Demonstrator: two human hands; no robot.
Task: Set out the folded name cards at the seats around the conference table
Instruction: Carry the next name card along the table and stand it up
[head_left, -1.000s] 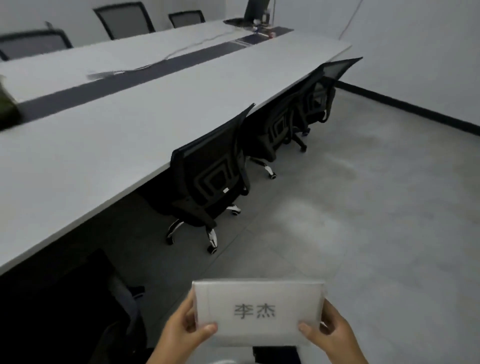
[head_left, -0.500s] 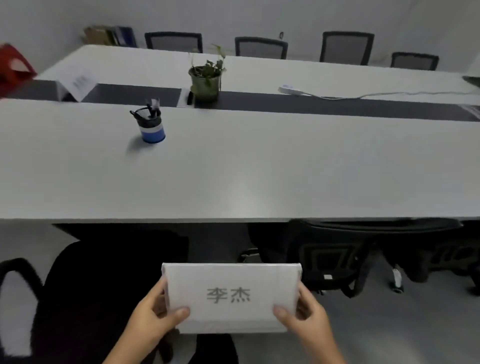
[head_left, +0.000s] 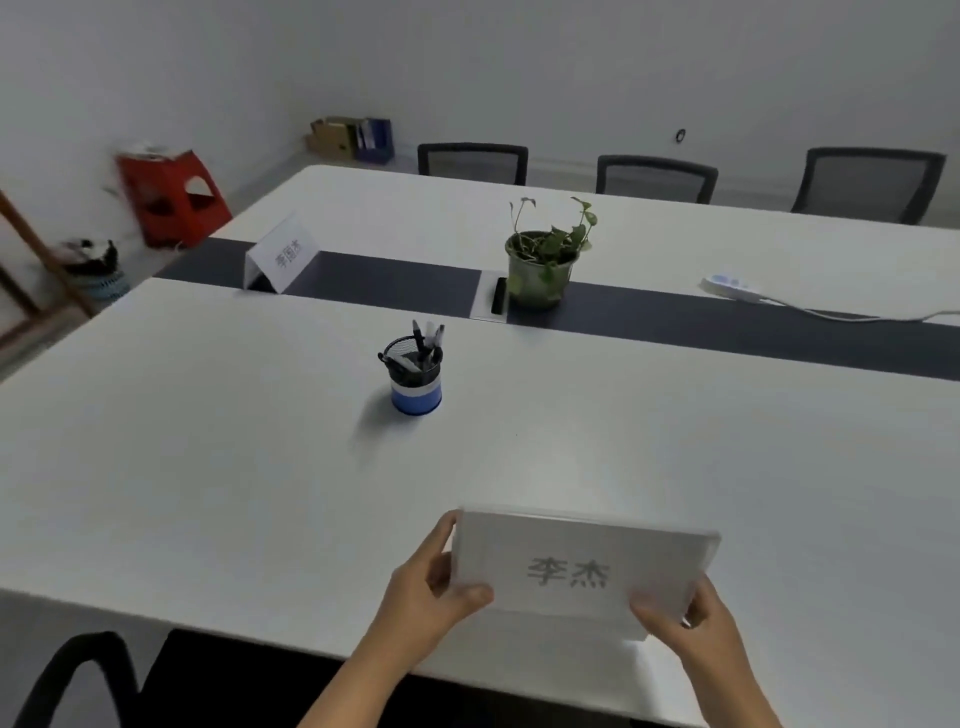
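Name card (head_left: 582, 569), printed with two characters on the face turned to the camera, is held over the near edge of the white bench (head_left: 208, 467), low and close to the surface; whether its bottom edge touches the top cannot be told. The left hand (head_left: 431, 587) grips the card's left end, thumb on the front and fingers behind, and the right hand (head_left: 685, 618) pinches the right end the same way, probably so the folded card stays square as it is lowered at this seat. A second name card (head_left: 280, 254) already stands as a tent at the far left, on the dark centre strip (head_left: 727, 327). A pen holder (head_left: 414, 371) and a potted plant (head_left: 543, 260) sit well beyond the held card. The card's back panel is hidden, and the nearest chair (head_left: 78, 675) is cut off at the lower left.
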